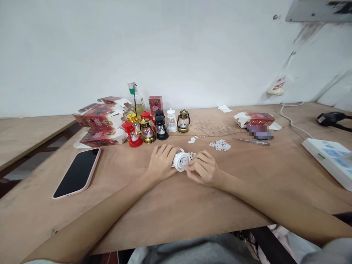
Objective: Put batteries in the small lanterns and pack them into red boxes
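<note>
My left hand [162, 160] is wrapped around a small white lantern [178, 165], which lies tipped over with its open base toward me. Inside that base, small parts show, too small to make out. My right hand [205, 168] has its fingers pinched together at the base's right rim; whatever they hold, if anything, is hidden. Just behind the fingers lie several round, silvery button cells [192, 155]. Farther back are a pile of small white plastic pieces [220, 145] and a few more white bits [192, 140].
Several small lanterns [149, 132] in red, gold, black and white stand behind my left hand. Red boxes [101, 117] are stacked left, above a phone [78, 172]. Bent wires [214, 128], a screwdriver [254, 142], another box [257, 119] and a power strip [330, 157] lie right.
</note>
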The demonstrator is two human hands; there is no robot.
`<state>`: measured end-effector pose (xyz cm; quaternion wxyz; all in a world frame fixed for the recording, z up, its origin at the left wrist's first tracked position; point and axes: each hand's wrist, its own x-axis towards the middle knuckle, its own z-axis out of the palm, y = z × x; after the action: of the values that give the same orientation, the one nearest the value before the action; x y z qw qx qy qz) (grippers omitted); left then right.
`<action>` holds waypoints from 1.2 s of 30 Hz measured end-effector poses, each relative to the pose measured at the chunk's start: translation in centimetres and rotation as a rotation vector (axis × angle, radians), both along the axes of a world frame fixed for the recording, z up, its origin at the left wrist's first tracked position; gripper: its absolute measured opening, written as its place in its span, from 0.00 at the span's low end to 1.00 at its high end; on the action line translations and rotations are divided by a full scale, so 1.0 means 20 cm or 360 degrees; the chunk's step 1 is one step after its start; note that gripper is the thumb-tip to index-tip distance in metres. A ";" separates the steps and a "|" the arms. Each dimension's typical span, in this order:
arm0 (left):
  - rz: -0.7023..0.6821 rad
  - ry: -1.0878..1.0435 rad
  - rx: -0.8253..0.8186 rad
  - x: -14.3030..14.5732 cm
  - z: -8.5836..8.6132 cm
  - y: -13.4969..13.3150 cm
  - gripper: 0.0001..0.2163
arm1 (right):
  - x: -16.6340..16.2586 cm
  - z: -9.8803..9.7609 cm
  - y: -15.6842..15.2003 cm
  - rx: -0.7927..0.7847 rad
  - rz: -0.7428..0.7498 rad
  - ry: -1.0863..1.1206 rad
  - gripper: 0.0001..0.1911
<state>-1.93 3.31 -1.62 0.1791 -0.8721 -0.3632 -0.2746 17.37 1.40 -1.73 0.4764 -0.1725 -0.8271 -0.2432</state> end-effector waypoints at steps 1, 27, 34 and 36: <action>-0.0002 -0.0002 -0.0003 0.00 0.00 0.00 0.17 | 0.00 0.00 0.00 -0.0021 0.0009 0.0007 0.11; -0.0098 -0.0087 0.0214 0.01 0.01 -0.01 0.18 | -0.02 -0.02 -0.02 -0.0206 -0.0051 0.0179 0.08; -0.0134 -0.0122 0.0192 0.00 0.00 -0.02 0.15 | -0.03 -0.02 -0.02 -0.0206 -0.0067 0.0186 0.06; -0.0143 -0.0131 0.0214 0.00 0.00 -0.02 0.13 | -0.03 -0.02 -0.02 -0.0192 -0.0072 0.0176 0.06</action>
<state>-1.90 2.94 -1.71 0.2095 -0.8616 -0.3115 -0.3417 16.67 1.05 -2.07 0.5046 -0.2328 -0.8085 -0.1937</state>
